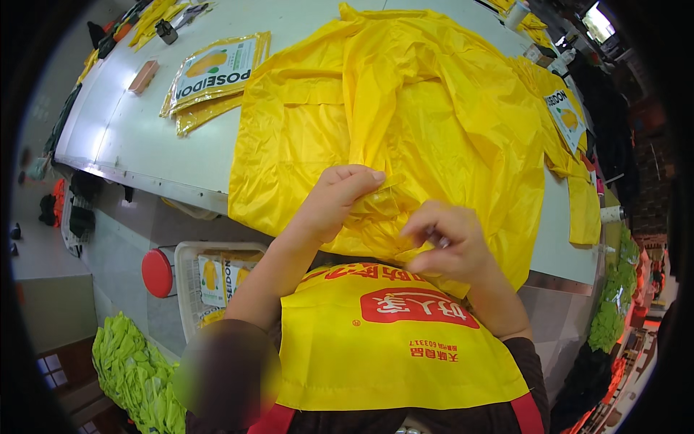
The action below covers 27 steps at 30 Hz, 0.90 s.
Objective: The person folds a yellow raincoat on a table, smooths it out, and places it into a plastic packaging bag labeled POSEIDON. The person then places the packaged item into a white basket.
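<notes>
A thin, shiny yellow raincoat (311, 130) lies spread over the table, its near edge hanging toward me. My left hand (338, 199) is closed on a gathered fold of it, thumb pressed against the fingers. Just to the right, my right hand (452, 239) is curled round a small dark, shiny object (436, 237), blurred and mostly covered by the fingers. That hand is close to the bunched cloth; whether it touches it I cannot tell.
Packaged yellow items (217, 69) lie at the left on the pale table (130, 152), near a small brown block (143, 77). Below stands a white bin (186, 289) with more packages, beside a red round stool (157, 273). Lime-green cloth (130, 362) is heaped at lower left.
</notes>
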{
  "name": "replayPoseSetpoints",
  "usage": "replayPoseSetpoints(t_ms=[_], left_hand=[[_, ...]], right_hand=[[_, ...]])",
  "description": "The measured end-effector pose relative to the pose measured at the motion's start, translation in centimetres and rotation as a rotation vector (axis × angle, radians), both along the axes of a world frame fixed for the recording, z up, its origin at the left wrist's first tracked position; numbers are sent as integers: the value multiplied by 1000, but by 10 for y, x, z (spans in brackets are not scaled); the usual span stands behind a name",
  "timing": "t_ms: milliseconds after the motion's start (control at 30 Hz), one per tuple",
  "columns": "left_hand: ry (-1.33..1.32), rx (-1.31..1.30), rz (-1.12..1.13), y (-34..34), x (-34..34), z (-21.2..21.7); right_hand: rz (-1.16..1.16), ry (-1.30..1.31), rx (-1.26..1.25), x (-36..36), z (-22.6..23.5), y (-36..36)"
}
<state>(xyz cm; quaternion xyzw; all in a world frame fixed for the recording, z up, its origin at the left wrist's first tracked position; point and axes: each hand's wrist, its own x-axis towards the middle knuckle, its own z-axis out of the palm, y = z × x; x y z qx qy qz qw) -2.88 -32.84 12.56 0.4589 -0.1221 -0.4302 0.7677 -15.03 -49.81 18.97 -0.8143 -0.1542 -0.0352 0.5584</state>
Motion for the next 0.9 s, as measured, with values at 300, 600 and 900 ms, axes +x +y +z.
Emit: replayPoseSetpoints(t_ms=[300, 600, 900], left_hand=[[153, -10, -40, 1, -2, 14], [173, -7, -14, -5, -5, 6], [148, -6, -46, -7, -5, 11]], right_hand=[[-205, -428, -704, 23, -25, -37], [-159, -538, -760, 29, -27, -35], [-120, -448, -784, 24, -21, -41]])
